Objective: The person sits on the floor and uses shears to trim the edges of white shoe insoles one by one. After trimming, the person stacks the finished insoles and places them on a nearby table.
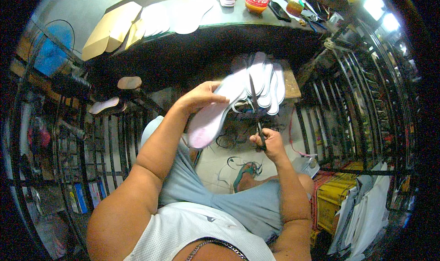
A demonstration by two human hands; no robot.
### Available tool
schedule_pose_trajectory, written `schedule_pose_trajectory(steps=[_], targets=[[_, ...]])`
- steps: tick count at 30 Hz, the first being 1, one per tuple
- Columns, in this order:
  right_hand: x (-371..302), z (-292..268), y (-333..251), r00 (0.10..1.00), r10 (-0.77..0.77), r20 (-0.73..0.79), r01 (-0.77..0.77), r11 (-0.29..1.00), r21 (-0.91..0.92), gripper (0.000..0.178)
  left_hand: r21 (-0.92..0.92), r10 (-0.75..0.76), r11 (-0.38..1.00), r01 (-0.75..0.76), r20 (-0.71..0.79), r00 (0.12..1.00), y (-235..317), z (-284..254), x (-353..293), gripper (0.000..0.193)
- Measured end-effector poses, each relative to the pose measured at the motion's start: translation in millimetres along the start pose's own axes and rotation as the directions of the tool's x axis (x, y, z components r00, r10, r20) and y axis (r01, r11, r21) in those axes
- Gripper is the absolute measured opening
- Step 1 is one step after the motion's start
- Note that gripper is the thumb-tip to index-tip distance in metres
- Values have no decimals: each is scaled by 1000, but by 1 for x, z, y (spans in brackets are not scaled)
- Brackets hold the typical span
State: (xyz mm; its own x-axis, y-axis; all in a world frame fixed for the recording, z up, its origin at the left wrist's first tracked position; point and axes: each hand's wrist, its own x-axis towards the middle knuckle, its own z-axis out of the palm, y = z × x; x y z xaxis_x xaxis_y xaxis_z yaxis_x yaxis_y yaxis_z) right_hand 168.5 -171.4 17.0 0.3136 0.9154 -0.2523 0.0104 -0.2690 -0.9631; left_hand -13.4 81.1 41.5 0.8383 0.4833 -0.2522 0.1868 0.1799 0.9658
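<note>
My left hand (201, 97) grips a white insole (208, 123) by its edge, thumb on top and fingers behind. The insole slants, its pinkish end toward my lap, and a thin dark strip curls near its right edge. In my right hand (271, 144) is a pair of scissors (254, 91), blades pointing away from me and beside the insole. Whether the blades touch it I cannot tell. Beyond them several white insoles (277, 84) with dark edges lie overlapped on a wooden board (292, 84).
Dark curled offcuts (224, 140) lie on the pale floor below. A workbench (220, 25) ahead carries white pieces, a tan box (114, 27), a red-labelled bottle (257, 0) and a jar (294, 2). Metal bars flank both sides; a yellow crate (337, 197) stands at right.
</note>
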Motion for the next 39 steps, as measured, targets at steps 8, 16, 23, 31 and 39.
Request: schedule_pose_trajectory(steps=[8, 16, 23, 31, 39], targets=[[21, -3, -7, 973, -6, -229, 26, 996, 85, 22, -568, -7, 788, -237, -394, 919, -18, 43, 26, 28], [35, -24, -13, 955, -19, -296, 41, 997, 69, 22, -348, 144, 866, -358, -513, 846, 9, -23, 10, 24], [25, 5, -5, 989, 86, -123, -27, 908, 418, 34, -588, -95, 806, -70, -245, 965, -19, 1, 11, 33], [12, 53, 14, 960, 16, 278, -162, 844, 512, 45, -604, -54, 780, -166, -329, 943, -33, 17, 22, 36], [18, 64, 13, 940, 117, 321, -248, 879, 407, 44, -718, -24, 654, -238, -333, 943, -38, 19, 26, 31]])
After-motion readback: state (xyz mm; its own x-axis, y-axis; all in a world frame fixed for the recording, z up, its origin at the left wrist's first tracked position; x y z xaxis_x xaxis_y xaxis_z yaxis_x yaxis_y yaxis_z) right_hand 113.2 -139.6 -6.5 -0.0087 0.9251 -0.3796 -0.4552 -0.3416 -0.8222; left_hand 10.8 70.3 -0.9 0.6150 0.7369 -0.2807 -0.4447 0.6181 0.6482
